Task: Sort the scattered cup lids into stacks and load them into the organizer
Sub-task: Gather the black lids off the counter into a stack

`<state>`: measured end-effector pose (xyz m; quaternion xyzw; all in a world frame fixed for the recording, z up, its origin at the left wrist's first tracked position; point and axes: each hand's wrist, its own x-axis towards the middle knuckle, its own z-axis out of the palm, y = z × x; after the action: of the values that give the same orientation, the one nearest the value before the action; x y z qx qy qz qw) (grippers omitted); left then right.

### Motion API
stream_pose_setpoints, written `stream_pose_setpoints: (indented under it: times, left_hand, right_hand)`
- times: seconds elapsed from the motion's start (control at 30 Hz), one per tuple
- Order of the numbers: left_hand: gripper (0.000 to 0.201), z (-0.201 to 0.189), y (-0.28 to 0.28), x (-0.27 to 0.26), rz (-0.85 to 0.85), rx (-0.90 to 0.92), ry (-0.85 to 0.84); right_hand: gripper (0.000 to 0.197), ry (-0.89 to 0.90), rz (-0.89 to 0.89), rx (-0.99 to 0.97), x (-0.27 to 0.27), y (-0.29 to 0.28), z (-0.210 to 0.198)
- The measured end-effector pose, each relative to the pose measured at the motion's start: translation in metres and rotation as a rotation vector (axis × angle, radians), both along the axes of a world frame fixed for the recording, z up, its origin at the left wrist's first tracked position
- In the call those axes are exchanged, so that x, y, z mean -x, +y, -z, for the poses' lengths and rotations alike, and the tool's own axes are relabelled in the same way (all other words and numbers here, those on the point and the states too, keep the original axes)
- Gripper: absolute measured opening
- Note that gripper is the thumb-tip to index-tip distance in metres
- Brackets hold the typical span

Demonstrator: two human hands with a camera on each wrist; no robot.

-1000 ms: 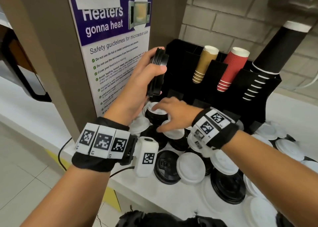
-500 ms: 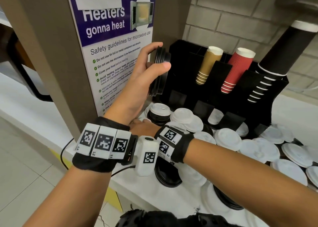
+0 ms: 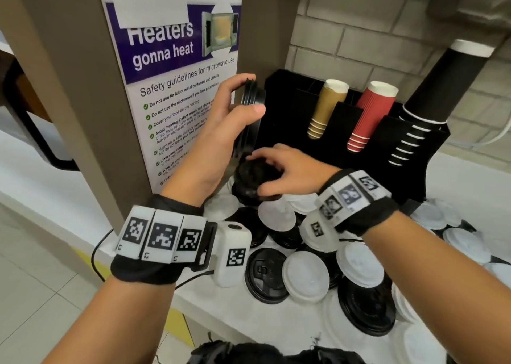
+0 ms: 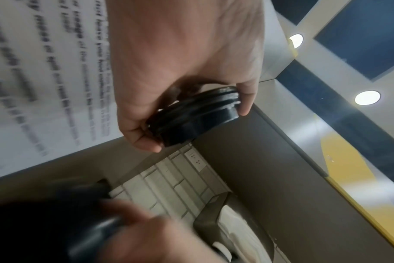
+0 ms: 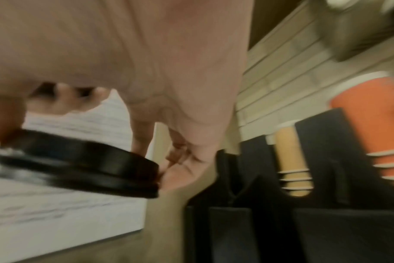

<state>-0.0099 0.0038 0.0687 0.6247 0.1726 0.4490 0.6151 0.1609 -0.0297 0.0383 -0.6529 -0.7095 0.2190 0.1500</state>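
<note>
Beside the organizer [image 3: 318, 120], the left hand [image 3: 221, 120] clamps a stack of black lids [image 3: 250, 98] while the right hand [image 3: 287, 167] pinches another lid [image 3: 253, 174], which could slip if misaligned.

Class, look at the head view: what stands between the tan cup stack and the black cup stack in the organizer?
The red cup stack stands between the tan cup stack and the black cup stack, each in its own slot of the organizer; the head view shows it.

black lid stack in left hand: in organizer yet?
Out. Left hand grips the stack of black plastic lids on edge, beside the black organizer.
</note>
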Motion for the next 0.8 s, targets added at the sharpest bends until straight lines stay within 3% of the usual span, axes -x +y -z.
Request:
stream_pose_setpoints:
  times: [0.13, 0.2, 0.3, 0.5, 0.8]
  left_hand:
    - [0.055, 0.033, -0.003, -0.015, -0.029, 0.179, -0.002]
    - [0.057, 0.049, -0.005, -0.021, -0.054, 0.238, 0.009]
    - [0.063, 0.061, -0.009, -0.026, -0.017, 0.265, 0.032]
    - [0.055, 0.061, -0.017, -0.027, 0.041, 0.318, 0.042]
    - [0.067, 0.061, -0.024, -0.024, 0.066, 0.369, 0.021]
  right_hand:
    - [0.024, 0.605, 0.275, -0.058, -0.026, -0.023, -0.003]
    - [0.032, 0.767, 0.317, -0.086, -0.024, -0.033, -0.003]
    - [0.038, 0.774, 0.236, -0.147, -0.014, -0.044, -0.006]
    - [0.058, 0.669, 0.093, -0.25, -0.006, -0.057, -0.01]
    - [0.061, 0.64, 0.109, -0.226, 0.002, -0.054, -0.002]
